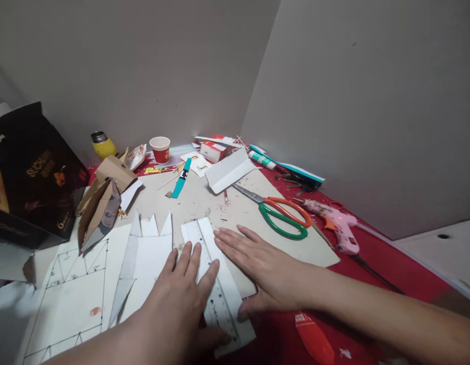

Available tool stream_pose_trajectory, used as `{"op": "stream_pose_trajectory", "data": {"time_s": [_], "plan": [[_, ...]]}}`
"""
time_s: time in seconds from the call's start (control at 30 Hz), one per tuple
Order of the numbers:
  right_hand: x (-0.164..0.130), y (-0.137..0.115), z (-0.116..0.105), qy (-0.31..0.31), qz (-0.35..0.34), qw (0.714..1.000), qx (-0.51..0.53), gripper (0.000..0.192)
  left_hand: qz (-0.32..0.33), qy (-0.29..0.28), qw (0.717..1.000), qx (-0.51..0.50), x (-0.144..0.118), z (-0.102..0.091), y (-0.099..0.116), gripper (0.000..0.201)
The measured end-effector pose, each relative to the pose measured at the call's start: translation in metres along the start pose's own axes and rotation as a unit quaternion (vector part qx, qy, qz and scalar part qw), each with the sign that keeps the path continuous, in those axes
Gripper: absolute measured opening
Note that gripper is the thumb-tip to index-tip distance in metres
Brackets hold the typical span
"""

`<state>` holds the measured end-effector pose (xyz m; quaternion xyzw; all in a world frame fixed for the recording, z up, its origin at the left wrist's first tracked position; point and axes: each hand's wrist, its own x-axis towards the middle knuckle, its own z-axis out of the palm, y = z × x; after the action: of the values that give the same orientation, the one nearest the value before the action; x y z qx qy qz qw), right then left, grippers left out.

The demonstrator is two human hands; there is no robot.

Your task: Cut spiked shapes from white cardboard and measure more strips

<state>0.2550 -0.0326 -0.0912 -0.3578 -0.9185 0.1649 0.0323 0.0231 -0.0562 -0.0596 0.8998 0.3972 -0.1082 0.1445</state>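
My left hand (181, 291) lies with fingers spread across the left side of a clear ruler (219, 296), its thumb low on the strip. The ruler lies lengthwise on a white paper strip (208, 228). My right hand (259, 258) rests flat along the strip's right edge, fingers stretched out. Left of my left hand is a folded white paper piece (151, 248) with pointed tips. Beyond it lies a sheet with ruled pencil lines (77, 299). Scissors with orange and green handles (284, 223) rest past my right hand.
A pink glue gun (343, 230) with a cord sits at the right. A folded white card (230, 170), a teal strip (181, 180) and a paper cup (159, 150) are farther back. Cardboard pieces (115, 175), a yellow bottle (104, 147) and a black box (37, 172) stand left.
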Motion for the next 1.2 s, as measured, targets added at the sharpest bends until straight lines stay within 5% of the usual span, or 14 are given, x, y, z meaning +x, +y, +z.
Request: {"op": "stream_pose_trajectory", "data": {"time_s": [0.13,0.5,0.77,1.0,1.2], "plan": [[0.0,-0.008,0.011,0.033,0.021,0.999,-0.031,0.11,-0.001,0.035,0.999,0.01,0.003,0.005,-0.003,0.096],[-0.003,-0.007,0.017,0.054,0.025,0.998,-0.033,0.112,-0.008,-0.057,0.998,-0.03,0.002,-0.01,0.002,0.098],[0.018,0.012,-0.003,0.154,0.033,0.987,-0.027,0.06,-0.008,-0.063,0.998,-0.021,-0.003,-0.007,0.014,0.088],[0.058,0.017,-0.031,0.053,0.052,0.997,-0.014,0.079,0.028,-0.015,0.999,-0.034,0.001,0.005,0.009,0.092],[0.071,0.017,-0.04,0.029,0.091,0.995,-0.004,0.061,0.044,0.013,0.997,-0.068,0.003,0.0,0.009,0.068]]}}
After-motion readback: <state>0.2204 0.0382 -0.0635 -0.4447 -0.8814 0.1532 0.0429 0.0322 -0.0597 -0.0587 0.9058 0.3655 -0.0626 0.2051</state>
